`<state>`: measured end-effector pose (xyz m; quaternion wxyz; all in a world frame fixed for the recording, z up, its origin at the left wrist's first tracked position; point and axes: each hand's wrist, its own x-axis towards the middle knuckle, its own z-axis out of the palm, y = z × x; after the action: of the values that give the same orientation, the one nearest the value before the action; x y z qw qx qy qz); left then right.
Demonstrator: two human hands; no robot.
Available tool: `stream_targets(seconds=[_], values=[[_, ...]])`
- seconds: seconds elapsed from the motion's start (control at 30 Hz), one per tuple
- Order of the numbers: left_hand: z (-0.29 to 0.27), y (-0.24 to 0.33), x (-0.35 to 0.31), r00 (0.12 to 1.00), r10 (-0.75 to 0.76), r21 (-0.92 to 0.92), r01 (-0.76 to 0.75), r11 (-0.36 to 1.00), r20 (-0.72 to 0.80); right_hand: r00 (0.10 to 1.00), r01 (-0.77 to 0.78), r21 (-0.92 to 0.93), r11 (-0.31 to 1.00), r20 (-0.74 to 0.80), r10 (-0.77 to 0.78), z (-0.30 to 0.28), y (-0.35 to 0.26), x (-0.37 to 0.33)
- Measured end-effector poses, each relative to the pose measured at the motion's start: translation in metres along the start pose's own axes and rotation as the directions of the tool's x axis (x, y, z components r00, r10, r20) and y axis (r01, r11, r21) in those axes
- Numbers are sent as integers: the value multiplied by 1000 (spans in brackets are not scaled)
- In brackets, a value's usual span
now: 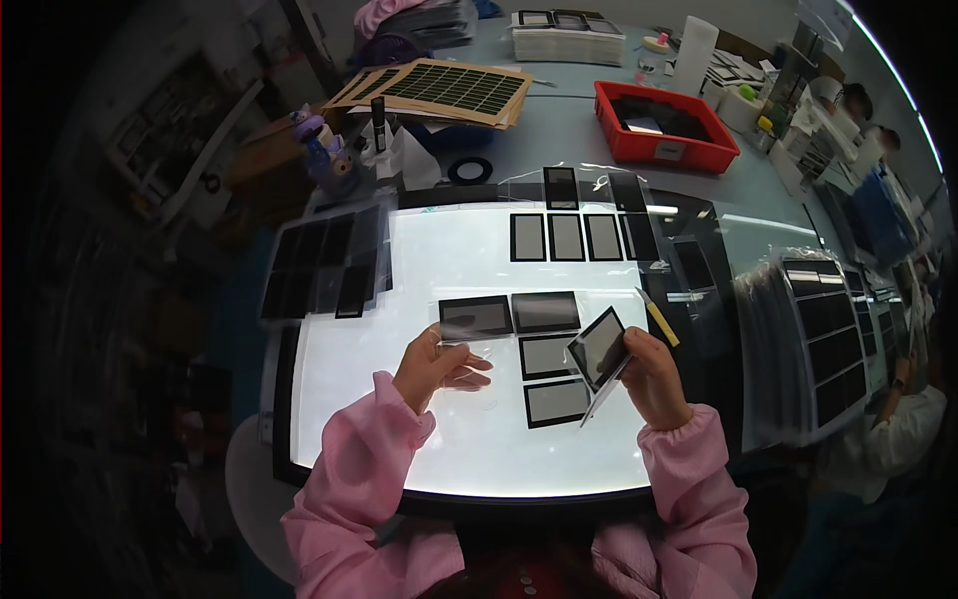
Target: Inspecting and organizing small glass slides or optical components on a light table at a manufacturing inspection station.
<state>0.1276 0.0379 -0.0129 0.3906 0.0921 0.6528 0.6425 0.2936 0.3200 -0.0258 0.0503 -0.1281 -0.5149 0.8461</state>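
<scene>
On a lit white light table [359, 429], my left hand [436, 369] pinches the near left edge of a clear plastic sheet [479, 337]. Dark rectangular panels [475, 316] lie in or under that sheet; which of the two I cannot tell. My right hand [655, 374] grips a black-framed panel with a grey middle [599, 348], tilted up off the surface. A thin pale edge hangs below it. Between my hands, two more black-framed panels [556, 404] rest flat in a column. Farther back stands a row of similar panels [566, 238], partly under clear film.
A yellow-handled knife [662, 324] lies at the table's right edge. Stacks of panels in clear sleeves flank it, left [324, 260] and right [823, 329]. Behind are a red bin [669, 155], a roll of black tape [469, 171] and brown sheets [449, 92]. Another person [898, 429] sits at right.
</scene>
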Motion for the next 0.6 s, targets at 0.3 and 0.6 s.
stream_targets(seconds=[0.3, 0.6], values=[[0, -6, -9, 955, 178, -61, -168, 984, 236, 998, 66, 181, 981, -25, -62, 8, -6, -3], [15, -27, -61, 767, 624, 820, -449, 356, 149, 995, -48, -124, 991, -97, 36, 8, 2, -2]])
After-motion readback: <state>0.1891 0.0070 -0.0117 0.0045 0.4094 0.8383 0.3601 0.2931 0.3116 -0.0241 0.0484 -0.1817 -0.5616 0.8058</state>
